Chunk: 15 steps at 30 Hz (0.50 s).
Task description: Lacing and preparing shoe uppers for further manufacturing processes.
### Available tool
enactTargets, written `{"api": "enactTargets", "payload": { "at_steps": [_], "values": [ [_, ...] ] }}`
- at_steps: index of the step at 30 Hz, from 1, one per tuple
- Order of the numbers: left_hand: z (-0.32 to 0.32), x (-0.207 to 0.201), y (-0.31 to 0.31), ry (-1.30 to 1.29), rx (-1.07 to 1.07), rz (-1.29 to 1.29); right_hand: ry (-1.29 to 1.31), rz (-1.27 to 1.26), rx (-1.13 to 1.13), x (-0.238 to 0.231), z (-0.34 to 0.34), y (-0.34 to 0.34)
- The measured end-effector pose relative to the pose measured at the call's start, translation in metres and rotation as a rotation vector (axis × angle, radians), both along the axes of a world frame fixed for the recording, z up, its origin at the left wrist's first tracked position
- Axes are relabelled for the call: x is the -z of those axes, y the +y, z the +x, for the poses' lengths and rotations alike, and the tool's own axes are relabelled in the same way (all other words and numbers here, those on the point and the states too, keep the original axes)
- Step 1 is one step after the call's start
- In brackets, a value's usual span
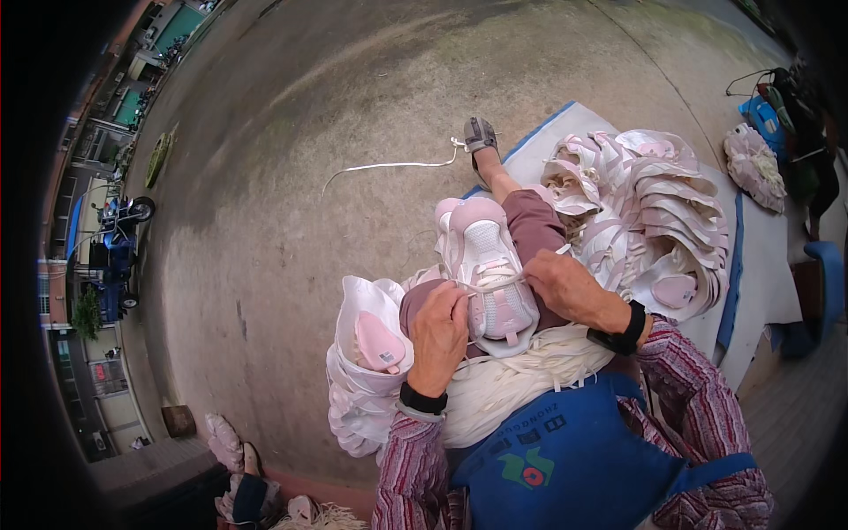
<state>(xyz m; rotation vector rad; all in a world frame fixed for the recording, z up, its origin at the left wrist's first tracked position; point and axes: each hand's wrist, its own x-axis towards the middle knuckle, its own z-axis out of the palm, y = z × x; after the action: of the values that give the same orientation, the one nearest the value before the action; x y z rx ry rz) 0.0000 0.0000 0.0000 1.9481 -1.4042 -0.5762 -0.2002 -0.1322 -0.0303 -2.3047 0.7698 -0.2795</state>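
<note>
A pink and white shoe upper [483,234] lies across my lap, its toe pointing away from me. White shoelace [496,284] runs across its eyelet area. My left hand [440,329] is closed in a pinch on the lace at the left edge of the upper. On the other side my right hand [572,288] pinches the lace too, with the fingertips partly hidden. A thick bundle of loose cream laces [530,360] rests on my lap over the blue apron [565,450]. Stacked uppers [358,389] lean by my left leg.
More nested uppers [676,212] cover a pale sheet [767,256] with blue edges on my right. A loose white lace [389,166] trails over the concrete floor near my shoe [480,134]. Another person's foot [251,459] shows at lower left. A blue chair [821,283] stands right.
</note>
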Motion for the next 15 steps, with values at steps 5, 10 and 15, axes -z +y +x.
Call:
{"api": "enactTargets", "payload": {
  "at_steps": [5,10,15],
  "values": [
    [0.002,-0.009,-0.001,-0.079,0.090,-0.039,-0.193,0.073,0.011,0.000,0.002,0.002],
    [-0.003,-0.020,-0.013,-0.253,0.137,-0.043,-0.165,0.070,-0.007,-0.006,-0.001,-0.001],
    [-0.002,-0.017,-0.018,-0.409,0.209,0.025,-0.107,0.061,0.014,-0.005,0.005,0.002]
  ]
}}
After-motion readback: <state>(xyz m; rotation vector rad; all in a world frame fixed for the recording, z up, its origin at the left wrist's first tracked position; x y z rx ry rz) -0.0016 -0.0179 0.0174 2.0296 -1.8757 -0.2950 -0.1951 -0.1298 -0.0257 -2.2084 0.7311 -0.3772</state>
